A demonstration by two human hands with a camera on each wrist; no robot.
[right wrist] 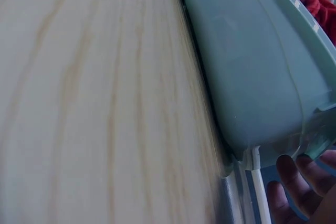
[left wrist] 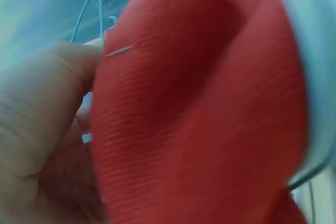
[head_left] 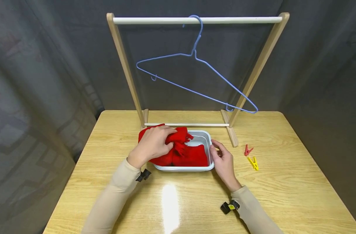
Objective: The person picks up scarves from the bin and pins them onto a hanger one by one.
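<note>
A red knitted scarf [head_left: 192, 156] with fringed ends lies bunched in a light grey rectangular plastic basin [head_left: 185, 168] and spills over its left side. My left hand [head_left: 154, 141] grips a fold of it from above, at the basin's left end. In the left wrist view, the scarf [left wrist: 199, 108] fills the middle, with the thumb beside it. My right hand [head_left: 223, 159] holds the basin's right rim, its thumb at the edge. From the right wrist, the fingers [right wrist: 302, 182] show curled against the outside of the basin [right wrist: 252, 72].
Behind the basin stands a wooden rack with a white top bar [head_left: 239, 20]. A blue hanger [head_left: 178, 86] hangs from it. On the wooden table [head_left: 277, 182], right of the hands, lie a red clothespin [head_left: 247, 150] and a yellow clothespin [head_left: 254, 163]. Grey curtains [head_left: 49, 81] surround the table.
</note>
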